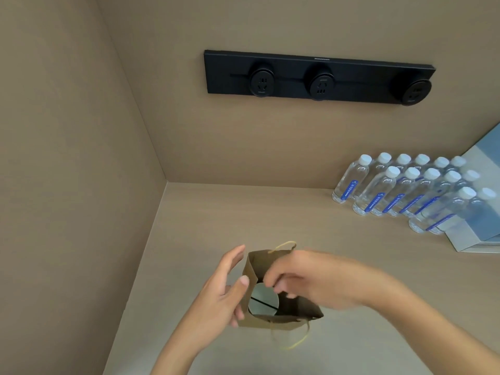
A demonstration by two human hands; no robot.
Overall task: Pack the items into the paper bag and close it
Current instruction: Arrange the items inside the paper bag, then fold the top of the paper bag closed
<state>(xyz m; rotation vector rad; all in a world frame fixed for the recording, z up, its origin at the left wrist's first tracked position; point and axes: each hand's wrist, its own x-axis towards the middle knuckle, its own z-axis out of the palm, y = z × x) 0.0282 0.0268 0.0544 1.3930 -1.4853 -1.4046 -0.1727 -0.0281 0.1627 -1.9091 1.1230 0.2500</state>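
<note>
A: Paper bag point(281, 319) open-mouthed on the bench point(351, 266), a pale round item point(263, 300) inside.

B: Left hand point(226, 289) spread, steadying the side; right hand point(305, 280) pinching the rim, blurred. Best to press both rims together evenly before folding.

We see a tan counter point(216, 212) in a corner, with tan walls point(67, 131) on the left and behind. A black socket strip point(319, 77) sits on the back wall. The light is soft and even.
</note>
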